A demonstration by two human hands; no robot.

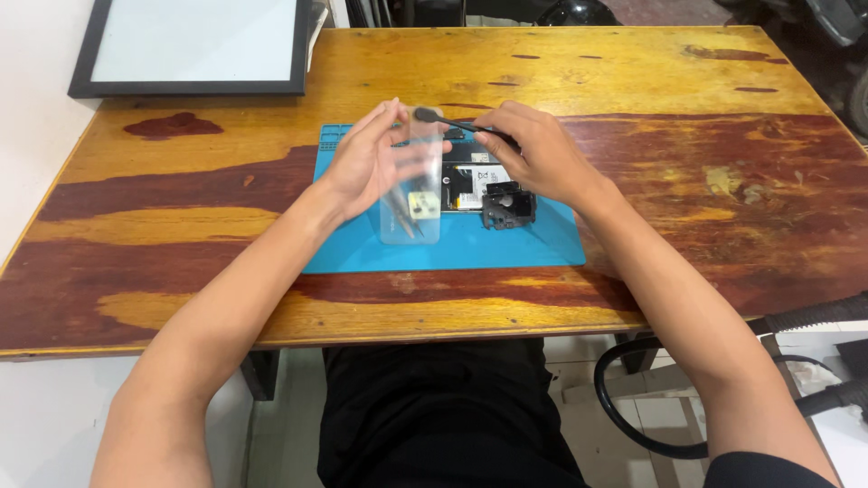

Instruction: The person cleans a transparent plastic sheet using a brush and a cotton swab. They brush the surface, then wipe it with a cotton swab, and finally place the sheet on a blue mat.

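My left hand holds a clear, see-through phone back cover upright above the blue work mat. My right hand grips a thin black tool whose rounded tip points left, just above the cover's top edge. Under my right hand lies an opened phone with its insides showing, and a small black part rests on its near right corner. Tweezers show faintly through the cover.
The mat lies on a worn wooden table. A black-framed white board sits at the far left corner. A black cable loops below the table's right front edge. Dark objects stand on the floor beyond the far right corner.
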